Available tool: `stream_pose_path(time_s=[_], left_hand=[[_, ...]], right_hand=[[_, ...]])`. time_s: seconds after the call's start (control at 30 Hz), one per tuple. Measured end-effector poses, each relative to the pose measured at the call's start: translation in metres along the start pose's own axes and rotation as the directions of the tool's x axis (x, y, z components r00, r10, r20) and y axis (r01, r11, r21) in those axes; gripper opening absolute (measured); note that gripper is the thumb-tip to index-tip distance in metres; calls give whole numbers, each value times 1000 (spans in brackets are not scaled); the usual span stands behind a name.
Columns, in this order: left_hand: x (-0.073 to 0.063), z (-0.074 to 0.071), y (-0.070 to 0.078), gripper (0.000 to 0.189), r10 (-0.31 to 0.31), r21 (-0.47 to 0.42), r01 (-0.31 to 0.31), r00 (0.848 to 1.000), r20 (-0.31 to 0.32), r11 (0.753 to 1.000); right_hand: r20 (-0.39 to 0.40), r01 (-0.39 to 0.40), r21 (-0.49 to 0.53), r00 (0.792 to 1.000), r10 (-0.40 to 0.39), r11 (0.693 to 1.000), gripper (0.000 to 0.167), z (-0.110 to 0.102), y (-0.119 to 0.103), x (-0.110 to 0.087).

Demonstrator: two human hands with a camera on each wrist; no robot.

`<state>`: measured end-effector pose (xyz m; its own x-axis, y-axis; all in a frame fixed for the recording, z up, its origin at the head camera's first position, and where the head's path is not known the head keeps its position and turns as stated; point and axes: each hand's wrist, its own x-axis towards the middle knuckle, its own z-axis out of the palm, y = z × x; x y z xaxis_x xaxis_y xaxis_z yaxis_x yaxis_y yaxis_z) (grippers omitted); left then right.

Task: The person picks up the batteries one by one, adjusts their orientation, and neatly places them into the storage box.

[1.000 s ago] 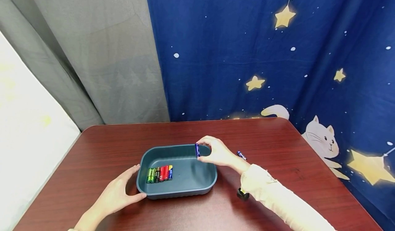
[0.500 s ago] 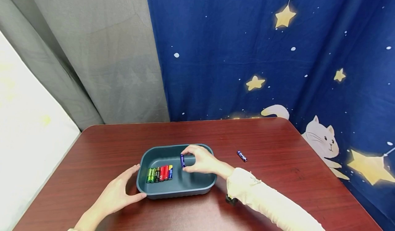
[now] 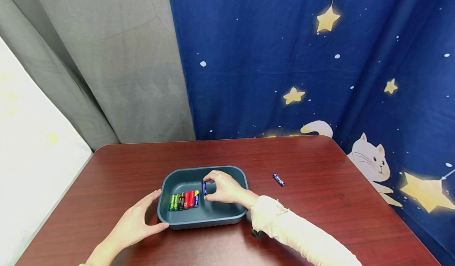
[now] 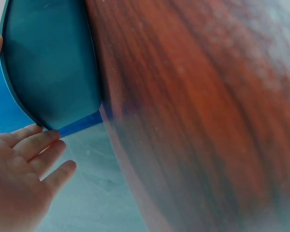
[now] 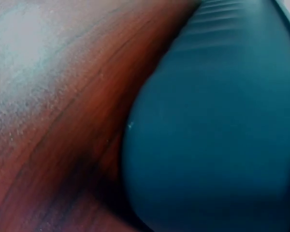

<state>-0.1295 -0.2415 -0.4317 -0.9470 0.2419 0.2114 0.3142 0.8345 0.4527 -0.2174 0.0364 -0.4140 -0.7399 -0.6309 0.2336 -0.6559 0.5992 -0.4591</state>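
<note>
A dark teal tray (image 3: pixel 220 220) stands on the table in the head view. Toward its left end lies a row of batteries: green ones (image 3: pixel 174 202), a black one (image 3: pixel 181 201), red ones (image 3: pixel 189 199) and a blue-and-yellow one (image 3: pixel 196 199). My right hand (image 3: pixel 224 189) reaches in and pinches a blue battery (image 3: pixel 204 188) between thumb and fingers, just right of that row. At the tray's left end my left hand (image 3: pixel 133 220) spreads its thumb and fingers, the tips at the rim. The left wrist view has the left hand's fingers (image 4: pixel 36 145) against the tray wall (image 4: pixel 50 63).
Another blue battery (image 3: pixel 279 180) lies on the brown wooden table (image 3: pixel 320 171), right of the tray. Only the tray's outer wall (image 5: pixel 208 121) and tabletop fill the right wrist view; the right hand is out of it. Curtains (image 3: pixel 249 60) hang behind the table.
The right hand has carried the blue battery leftward and down into the tray, close to the row. The battery on the table is now uncovered. My left hand has stayed put.
</note>
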Motion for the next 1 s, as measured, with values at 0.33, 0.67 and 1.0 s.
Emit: stream_pose_path(time_s=[0.33, 0.67, 1.0], left_hand=[[0, -2, 1, 90, 15, 17, -15, 1000, -12, 1000], [1, 0, -1, 92, -5, 4, 5, 1000, 10, 1000], [1, -2, 2, 90, 20, -1, -20, 1000, -7, 1000]], right_hand=[[32, -44, -59, 998, 46, 997, 44, 13, -4, 3], [71, -133, 1, 989, 132, 991, 43, 22, -4, 6], [81, -157, -18, 984, 158, 987, 43, 27, -2, 10]])
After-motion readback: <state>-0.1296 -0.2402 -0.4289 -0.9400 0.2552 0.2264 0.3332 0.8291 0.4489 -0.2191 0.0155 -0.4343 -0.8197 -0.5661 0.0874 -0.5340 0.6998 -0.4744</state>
